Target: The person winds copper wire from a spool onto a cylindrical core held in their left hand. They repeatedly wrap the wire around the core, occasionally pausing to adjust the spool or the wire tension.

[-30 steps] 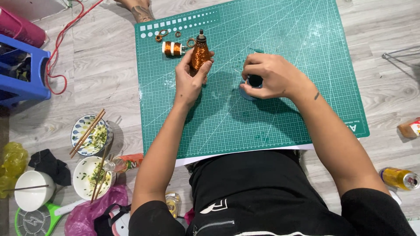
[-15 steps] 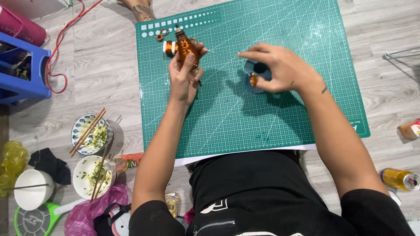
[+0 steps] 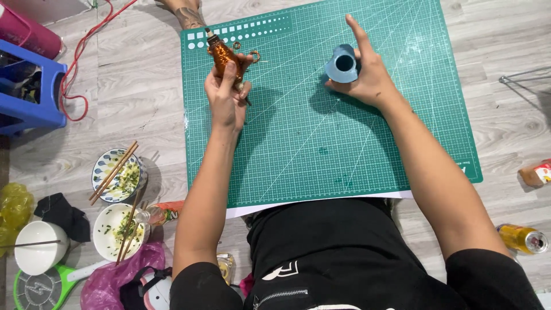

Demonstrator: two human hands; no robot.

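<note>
My left hand (image 3: 228, 97) is raised over the green cutting mat (image 3: 321, 149) and grips a small object wound with shiny copper wire (image 3: 222, 55), its thin tip pointing to the far left. A few small copper wire rings (image 3: 252, 55) lie on the mat just right of it. My right hand (image 3: 367, 69) holds a short blue-grey tube (image 3: 342, 63), its open end facing up toward me, with the index finger stretched out beyond it.
Two bowls with chopsticks (image 3: 117, 175) and a white cup (image 3: 37, 244) stand on the wooden floor at left, near a blue stool (image 3: 31, 92) and a red cable (image 3: 74, 80). Someone's tattooed foot (image 3: 186, 14) rests beyond the mat. A can (image 3: 522, 238) and a bottle (image 3: 534, 173) lie at right.
Both hands have lifted off the mat. The left hand raised the copper-wound object and tilted it toward the far left; the right hand picked up the blue-grey tube and turned its opening upward.
</note>
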